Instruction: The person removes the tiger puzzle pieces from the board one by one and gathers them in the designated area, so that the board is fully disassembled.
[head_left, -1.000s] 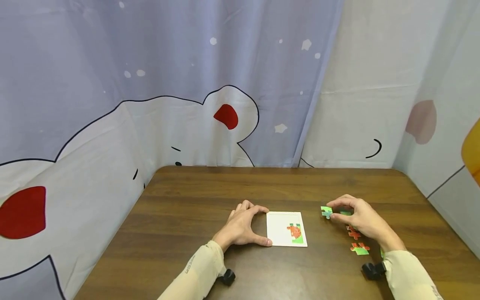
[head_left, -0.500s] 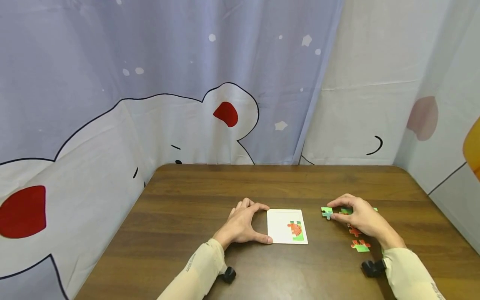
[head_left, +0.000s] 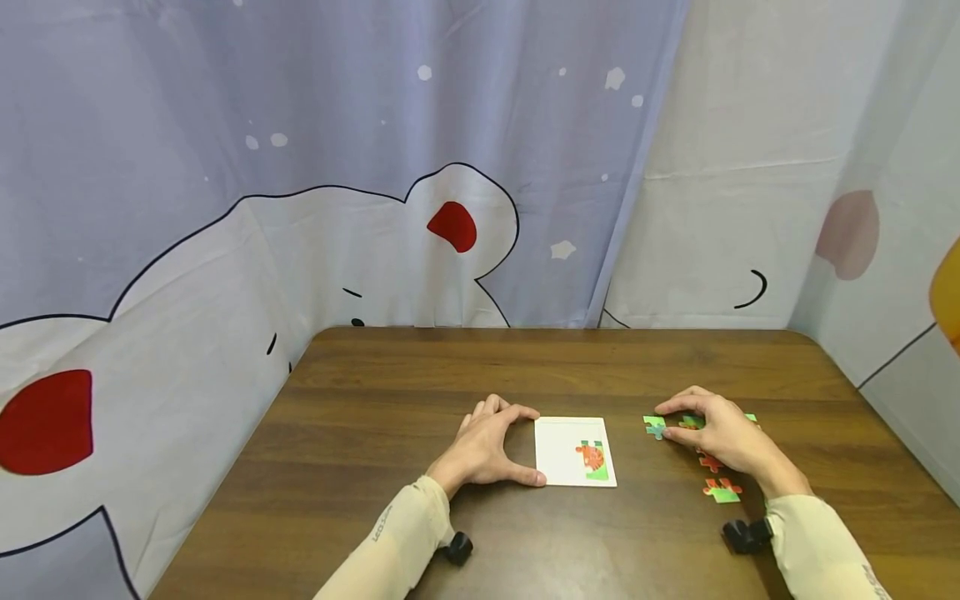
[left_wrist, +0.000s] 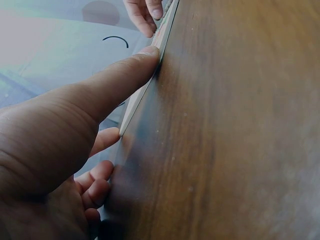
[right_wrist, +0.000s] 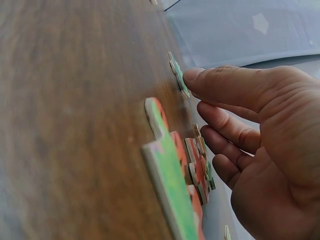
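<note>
A square white puzzle board (head_left: 558, 454) lies flat on the table, with joined red and green pieces (head_left: 592, 462) in its lower right part. My left hand (head_left: 483, 450) holds the board by its left side, thumb at the near corner and index finger at the far one. Right of the board, a green and blue jigsaw piece (head_left: 654, 423) lies at the thumb and index fingertips of my right hand (head_left: 723, 433), which pinches its right side. In the right wrist view the thumb touches this piece (right_wrist: 177, 75) and the other fingers curl loosely.
Beneath and beside the right hand lie several loose jigsaw pieces, among them a red and green one (head_left: 723, 492), a red one (head_left: 708, 461) and a green one (head_left: 690, 422). The wooden table (head_left: 420, 375) ends at a printed curtain (head_left: 555, 167) behind.
The head view has tilted slightly, so the table appears a little higher. Both hands, the board and the pinched piece stay practically in place.
</note>
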